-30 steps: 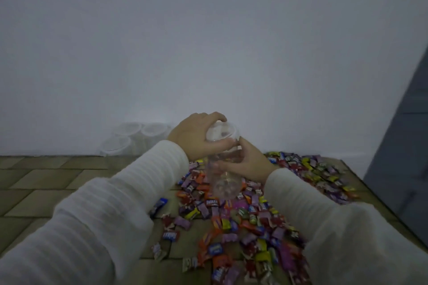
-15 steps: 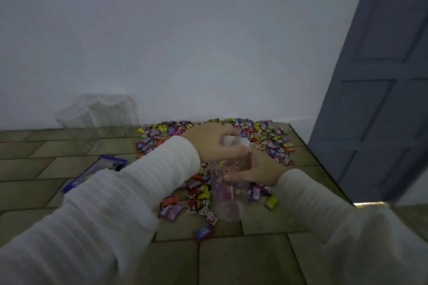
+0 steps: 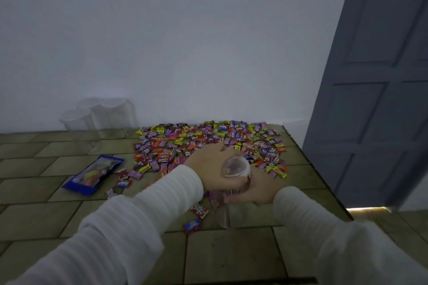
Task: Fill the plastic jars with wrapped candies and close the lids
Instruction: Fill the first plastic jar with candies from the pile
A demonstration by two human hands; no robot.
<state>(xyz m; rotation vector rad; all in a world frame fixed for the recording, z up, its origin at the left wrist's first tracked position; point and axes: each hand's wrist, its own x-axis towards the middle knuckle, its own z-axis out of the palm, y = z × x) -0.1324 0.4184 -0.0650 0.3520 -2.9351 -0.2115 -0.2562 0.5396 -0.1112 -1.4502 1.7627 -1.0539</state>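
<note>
Tiled floor by white wall, grey door (image 3: 375, 90) at right; both hands on one clear jar.

Left hand (image 3: 209, 169) curls round the lid (image 3: 236, 166) on top; right hand (image 3: 257, 188) wraps the jar (image 3: 223, 206) body just below, jar upright on the tiles at near edge of the candy pile (image 3: 208, 143). Jar looks light, thin-walled, slick plastic, likely to flex if squeezed; best held round the mid-body while the lid is turned by its rim. Spare jars (image 3: 97, 114) stand by the wall, blue packet (image 3: 92, 174) left. Versus half a second ago: view tilted a little, hands lower on jar, same holds, lid seemingly mid-twist.
</note>
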